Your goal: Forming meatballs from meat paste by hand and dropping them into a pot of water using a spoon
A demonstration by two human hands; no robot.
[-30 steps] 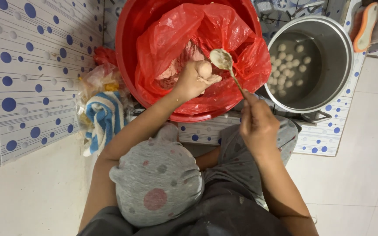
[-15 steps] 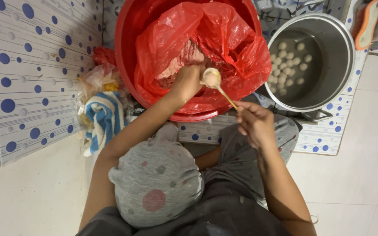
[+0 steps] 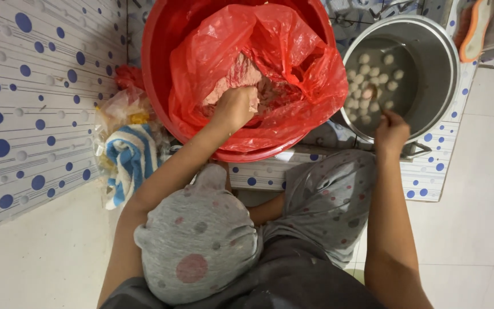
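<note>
Spoon point(image 3: 375, 97) sat over the steel pot point(image 3: 430, 74), bowl end dipped among the floating balls point(image 3: 373, 71), long axis running down toward you into your right hand point(image 3: 391, 130), fingers pinched on the handle. Left hand point(image 3: 234, 107) was curled closed in the pink paste point(image 3: 241, 77), bag-lined red basin point(image 3: 161, 86) beside the pot, both reachable.

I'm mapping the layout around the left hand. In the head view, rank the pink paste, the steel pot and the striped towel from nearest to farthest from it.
1. Pink paste: under the left hand, inside the red bag.
2. Striped towel: lower left, on the floor.
3. Steel pot: far right, by the right hand.
</note>
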